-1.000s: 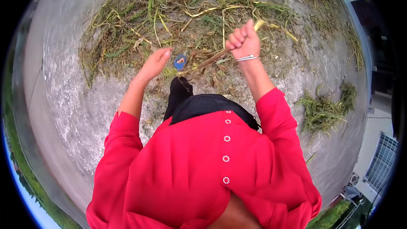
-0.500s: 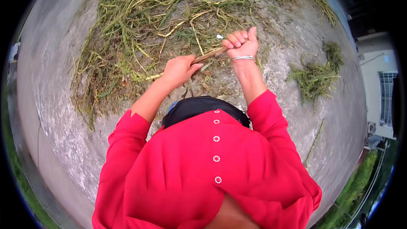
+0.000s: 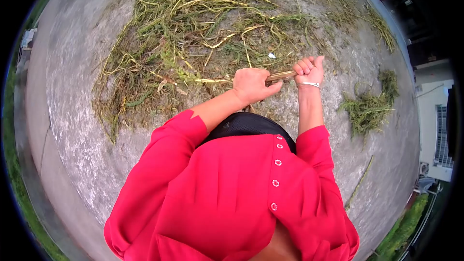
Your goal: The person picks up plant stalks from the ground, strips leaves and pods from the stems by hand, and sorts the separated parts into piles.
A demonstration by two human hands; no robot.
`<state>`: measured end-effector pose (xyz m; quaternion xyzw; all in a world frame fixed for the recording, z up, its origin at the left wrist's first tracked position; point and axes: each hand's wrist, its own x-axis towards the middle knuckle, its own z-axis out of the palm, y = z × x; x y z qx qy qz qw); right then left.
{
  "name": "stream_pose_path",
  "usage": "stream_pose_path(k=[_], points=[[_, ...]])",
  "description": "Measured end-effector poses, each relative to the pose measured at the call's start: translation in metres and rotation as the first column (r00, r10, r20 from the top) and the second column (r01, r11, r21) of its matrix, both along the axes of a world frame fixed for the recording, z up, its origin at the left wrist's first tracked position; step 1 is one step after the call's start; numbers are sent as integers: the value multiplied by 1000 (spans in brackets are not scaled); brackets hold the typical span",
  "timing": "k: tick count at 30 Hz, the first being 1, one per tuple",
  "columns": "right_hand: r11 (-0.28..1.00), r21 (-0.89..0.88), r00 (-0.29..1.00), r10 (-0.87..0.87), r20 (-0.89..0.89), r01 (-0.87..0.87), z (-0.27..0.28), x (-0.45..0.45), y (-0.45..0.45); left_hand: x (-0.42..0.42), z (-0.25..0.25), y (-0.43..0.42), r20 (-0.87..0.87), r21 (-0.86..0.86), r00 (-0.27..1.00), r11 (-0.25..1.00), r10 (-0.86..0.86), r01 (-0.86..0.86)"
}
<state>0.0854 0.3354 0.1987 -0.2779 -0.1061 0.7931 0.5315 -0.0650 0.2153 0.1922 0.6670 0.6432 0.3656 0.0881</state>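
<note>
A long dry plant stalk (image 3: 281,75) runs between my two hands, roughly level in front of my waist. My left hand (image 3: 251,86) is wrapped over it, palm down. My right hand (image 3: 309,71), with a silvery bracelet at the wrist, is closed around the stalk's right part, thumb up. Past my left hand, the stalk's yellowish length (image 3: 212,80) goes left toward leafy green matter. Beneath and beyond lies a wide spread of cut green and yellow plants (image 3: 193,24) on the grey ground.
A small separate heap of green plants (image 3: 369,108) lies to the right on the concrete (image 3: 77,130). One thin stem (image 3: 359,183) is below it. A small white scrap (image 3: 271,55) lies beyond my hands. A building with a barred window (image 3: 442,137) stands at the far right.
My left hand has come from open beside the stalk to closed on it, then moved right with it. My right hand has shifted right and slightly nearer to me. The camera view has also shifted.
</note>
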Motion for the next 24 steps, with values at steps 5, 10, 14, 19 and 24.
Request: stream_pose_path(k=[5,10,14,19,24], points=[[902,-319,957,282,-75,-291,-38,-5,30,-10,6,3,-61,226,970,944,-233,241],[704,-171,703,594,-392,-690,-16,-33,29,-11,18,9,-8,469,857,755,-514,457],[786,-136,791,566,-233,-603,11,-33,37,-25,39,20,-34,499,865,741,-501,449],[999,-16,999,31,44,-30,40,-18,33,-28,29,33,359,275,885,940,-296,202],[917,-390,980,-145,-137,82,-20,0,31,-5,12,29,538,237,750,923,-385,305]])
